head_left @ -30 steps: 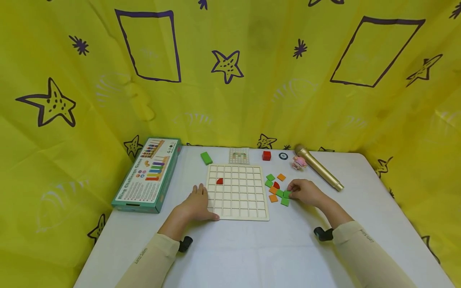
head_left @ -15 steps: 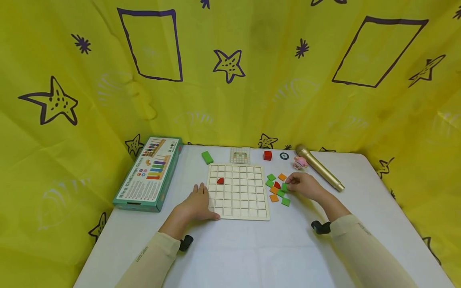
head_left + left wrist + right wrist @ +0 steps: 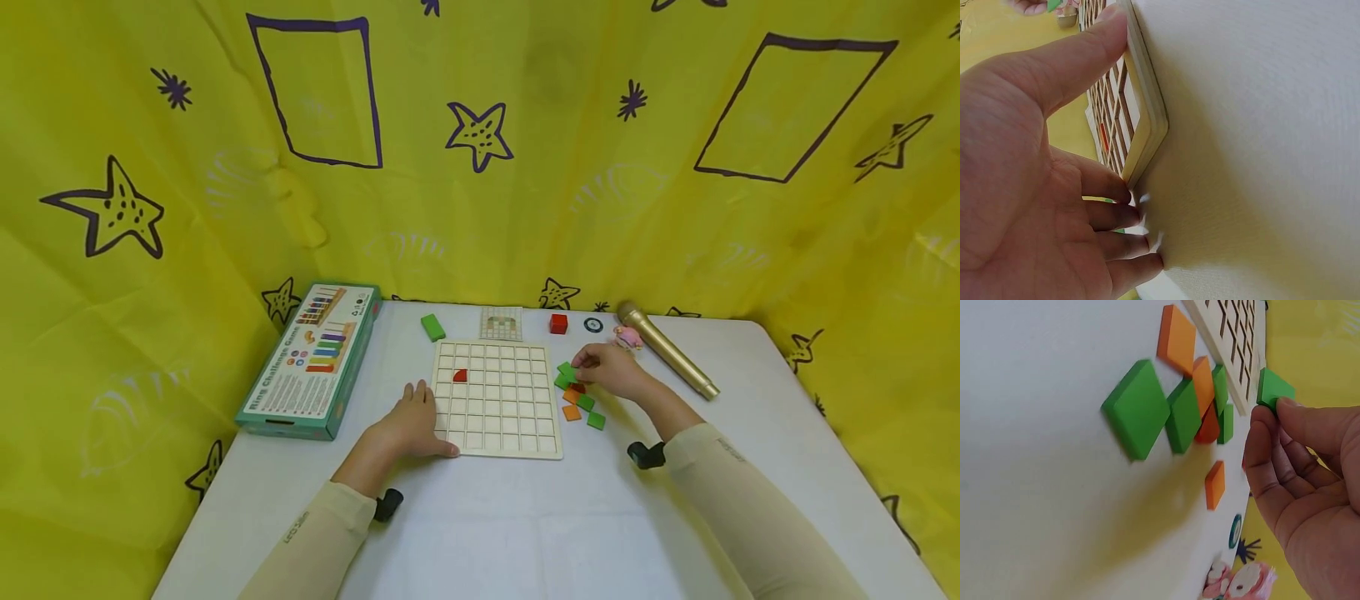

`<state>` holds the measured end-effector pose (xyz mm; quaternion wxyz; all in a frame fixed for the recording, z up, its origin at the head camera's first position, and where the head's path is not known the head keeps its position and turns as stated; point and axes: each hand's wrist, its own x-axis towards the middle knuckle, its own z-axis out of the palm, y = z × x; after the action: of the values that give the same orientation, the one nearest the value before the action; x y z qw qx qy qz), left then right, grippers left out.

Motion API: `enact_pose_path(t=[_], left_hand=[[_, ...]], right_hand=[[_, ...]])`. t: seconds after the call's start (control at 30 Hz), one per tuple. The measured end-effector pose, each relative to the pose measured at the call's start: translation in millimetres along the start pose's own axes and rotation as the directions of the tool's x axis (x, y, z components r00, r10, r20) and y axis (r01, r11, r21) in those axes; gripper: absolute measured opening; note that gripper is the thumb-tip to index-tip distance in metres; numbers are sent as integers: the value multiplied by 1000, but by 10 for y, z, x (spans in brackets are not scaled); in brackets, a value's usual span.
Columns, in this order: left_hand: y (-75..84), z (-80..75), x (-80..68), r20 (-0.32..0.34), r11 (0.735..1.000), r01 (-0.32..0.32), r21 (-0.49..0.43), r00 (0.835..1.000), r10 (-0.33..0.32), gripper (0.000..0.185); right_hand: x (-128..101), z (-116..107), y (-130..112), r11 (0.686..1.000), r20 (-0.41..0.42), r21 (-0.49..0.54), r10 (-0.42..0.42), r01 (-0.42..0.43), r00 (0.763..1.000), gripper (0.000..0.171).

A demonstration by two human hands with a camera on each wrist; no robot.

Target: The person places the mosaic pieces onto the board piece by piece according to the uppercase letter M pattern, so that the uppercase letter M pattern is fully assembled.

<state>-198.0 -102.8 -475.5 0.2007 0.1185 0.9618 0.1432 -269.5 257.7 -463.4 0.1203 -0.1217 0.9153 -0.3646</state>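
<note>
Since a second ago the right hand (image 3: pixel 609 372) has risen from the near end of the loose tile heap, where it touched a green piece on the table, and has travelled away from the person and toward the board; it now pinches a green square tile (image 3: pixel 1274 389) between thumb and fingertips, lifted clear of the table and just beside the right edge of the wooden grid board (image 3: pixel 496 398). In the head view that tile (image 3: pixel 567 370) shows at the hand's fingertips, over the far end of the heap. The left hand (image 3: pixel 408 427) has not shifted: it lies flat with fingers straight on the table (image 3: pixel 525 517), thumb pressed along the board's near left corner, holding nothing, and the left wrist view shows the thumb (image 3: pixel 1088 44) against the board's rim. On the board one red piece (image 3: pixel 460 376) sits in the second row from the far side, second column from the left. Beside the board lie the remaining tiles: two orange squares and green ones (image 3: pixel 1138 407), one red piece (image 3: pixel 1209 425) partly under them, and a small orange tile (image 3: pixel 1214 484) apart. Farther back stand a green block (image 3: pixel 432 327), a pattern card (image 3: pixel 500 323), a red cube (image 3: pixel 558 323), a gold microphone (image 3: pixel 666 349) and a game box (image 3: pixel 313 360).
</note>
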Motion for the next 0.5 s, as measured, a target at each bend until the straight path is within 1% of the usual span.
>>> enact_pose_path(t=[0.23,0.37,0.5], left_hand=[[16,-38,-12,10,1000,4,2,1000,-4,119],[19,-43,-19,12,1000,8,10,1000,-8,119],[20,-40,-26,9,1000,11,10,1000,-12,119]], right_hand=[[160,111,-151,1000,31,-10,24,-23,999,10],[249,185,-217,1000,52,14,13,-14,999,10],[301,258,-297,1000,69,7,5,-6,998,8]])
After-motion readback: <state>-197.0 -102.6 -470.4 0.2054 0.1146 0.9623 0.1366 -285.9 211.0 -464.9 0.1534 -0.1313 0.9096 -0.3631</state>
